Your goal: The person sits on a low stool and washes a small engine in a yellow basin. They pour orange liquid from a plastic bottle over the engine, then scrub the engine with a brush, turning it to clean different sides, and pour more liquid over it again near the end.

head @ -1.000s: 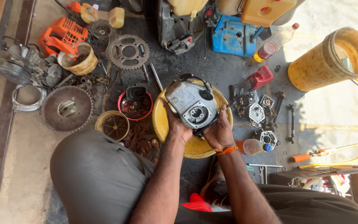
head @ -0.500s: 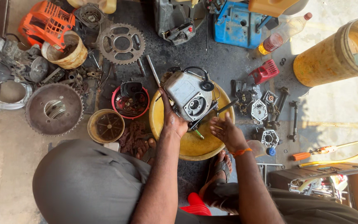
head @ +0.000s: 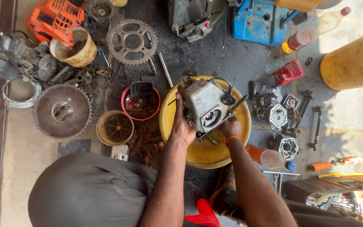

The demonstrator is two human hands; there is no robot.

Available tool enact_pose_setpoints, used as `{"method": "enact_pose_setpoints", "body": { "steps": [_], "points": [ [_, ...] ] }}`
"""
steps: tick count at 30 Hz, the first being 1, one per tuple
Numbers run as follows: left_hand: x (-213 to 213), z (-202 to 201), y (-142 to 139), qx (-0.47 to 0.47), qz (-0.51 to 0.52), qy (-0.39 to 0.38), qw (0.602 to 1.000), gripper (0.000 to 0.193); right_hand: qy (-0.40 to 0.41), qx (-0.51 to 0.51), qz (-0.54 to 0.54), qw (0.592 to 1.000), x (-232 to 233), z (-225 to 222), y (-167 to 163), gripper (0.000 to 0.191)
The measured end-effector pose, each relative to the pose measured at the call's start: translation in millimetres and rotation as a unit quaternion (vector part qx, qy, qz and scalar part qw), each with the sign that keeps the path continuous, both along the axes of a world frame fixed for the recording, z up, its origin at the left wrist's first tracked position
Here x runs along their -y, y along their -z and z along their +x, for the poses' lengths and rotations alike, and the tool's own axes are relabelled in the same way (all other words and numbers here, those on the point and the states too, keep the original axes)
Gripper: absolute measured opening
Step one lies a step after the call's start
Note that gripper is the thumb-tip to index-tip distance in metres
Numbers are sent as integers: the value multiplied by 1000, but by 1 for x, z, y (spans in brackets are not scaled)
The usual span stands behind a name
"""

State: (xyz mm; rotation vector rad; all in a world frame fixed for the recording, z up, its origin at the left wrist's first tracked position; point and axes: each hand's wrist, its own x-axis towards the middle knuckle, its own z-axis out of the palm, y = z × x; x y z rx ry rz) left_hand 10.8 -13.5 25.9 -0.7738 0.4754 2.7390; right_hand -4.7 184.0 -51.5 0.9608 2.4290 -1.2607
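Observation:
A grey metal engine block (head: pixel 206 105) is held tilted over a round yellow basin (head: pixel 236 147) on the oily floor. My left hand (head: pixel 182 126) grips the block's left side, thumb up along its edge. My right hand (head: pixel 231 127), with an orange band on the wrist, is closed under the block's lower right corner, by a thin tool (head: pixel 209 138) that pokes out below. A black cable loops over the block's top right.
Left of the basin stand a small red bowl of parts (head: pixel 140 102) and a yellow tin (head: pixel 114 127). A large sprocket (head: pixel 131 41), a toothed drum (head: pixel 62 111), loose engine parts (head: pixel 279 115), a plastic bottle (head: pixel 270 157), a yellow bucket (head: pixel 351 63) and an orange-handled screwdriver (head: pixel 337 162) lie around.
My right hand has come back to the block's lower right corner after lifting off it. The block has tipped and shifted slightly right, and the view has drifted.

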Motion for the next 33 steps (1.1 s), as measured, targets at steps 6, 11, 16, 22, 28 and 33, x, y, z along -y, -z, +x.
{"method": "enact_pose_setpoints", "body": {
  "steps": [6, 11, 16, 22, 28, 33],
  "points": [
    [-14, -6, -26, 14, 6, -20, 1000, 106, -213, -56, 25, 975, -29, 21, -6, 31],
    [-11, -1, -38, -6, 5, -31, 999, 103, -123, -68, -239, 961, -45, 14, -88, 43],
    [-10, 3, -38, -7, 10, -35, 999, 105, -246, -105, -167, 949, -41, 23, -183, 32],
    [-10, 6, -47, 4, 2, -28, 1000, 105, -388, -162, 30, 907, -6, 44, -222, 28],
    [-9, 11, -50, 51, -86, 29, 995, 104, -430, -215, 81, 873, 18, 72, -221, 23],
    [-8, 10, -43, 76, -4, -30, 997, 107, -469, -245, 3, 848, 41, 87, -225, 26]
  ]
}}
